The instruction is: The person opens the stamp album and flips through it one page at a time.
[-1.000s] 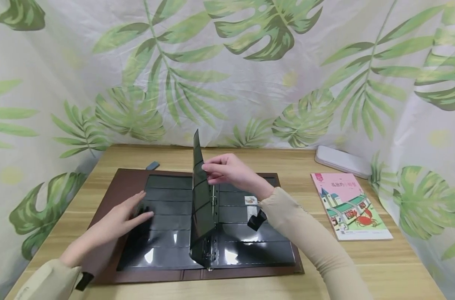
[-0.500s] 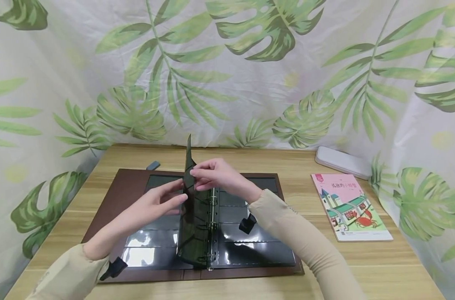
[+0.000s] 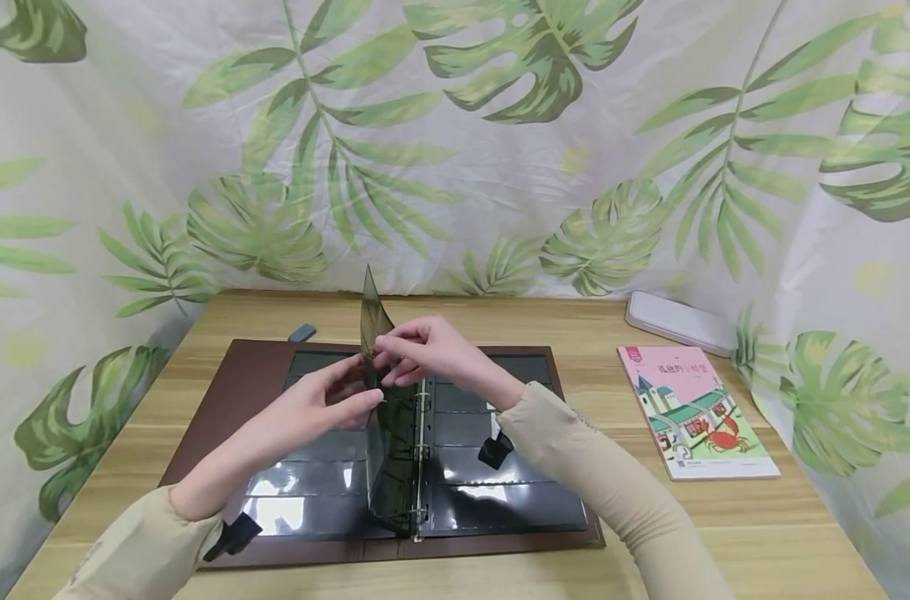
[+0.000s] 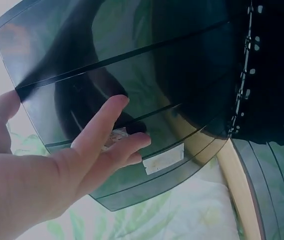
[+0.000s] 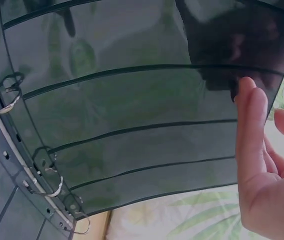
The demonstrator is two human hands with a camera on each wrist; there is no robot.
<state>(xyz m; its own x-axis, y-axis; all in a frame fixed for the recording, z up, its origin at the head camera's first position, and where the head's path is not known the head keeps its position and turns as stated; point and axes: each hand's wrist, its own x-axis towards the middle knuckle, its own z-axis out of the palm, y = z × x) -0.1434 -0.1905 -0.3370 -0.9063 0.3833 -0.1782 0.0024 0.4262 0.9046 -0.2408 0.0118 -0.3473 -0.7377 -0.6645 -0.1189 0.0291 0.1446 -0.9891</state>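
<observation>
The binder (image 3: 222, 392) lies open on the table (image 3: 725, 533), and one page (image 3: 383, 433) stands upright at the rings (image 3: 422, 450) — about halfway over, by the look of it, neither on the left stack nor the right. Pages already lie flat on both sides of the rings, so the turn in hand is not yet finished.

The right hand (image 3: 425, 354) pinches the page's top edge, just above the rings, fingers and thumb curled on it. The left hand (image 3: 327, 404) is on the page's left face with fingers fairly straight; the left wrist view shows its fingertips (image 4: 117, 107) against the sheet and the thumb at its edge, more a flat press than a grip.

The page is dark, smoky, see-through plastic — thin, glossy, bowed in a soft curve, with one top corner flicked up. Horizontal seams split it into long strip pockets. A small pale slip (image 4: 162, 159) sits in one pocket near the left hand's fingers. The rings are thin bright wire through punched holes along the page's inner edge. The binder cover is brown and matte; the flat pages throw white glare.

Right of the binder lie a book (image 3: 695, 412) with a pink, illustrated cover and, beyond it, a flat grey case (image 3: 680, 323) with rounded corners. The table is pale wood grain.
</observation>
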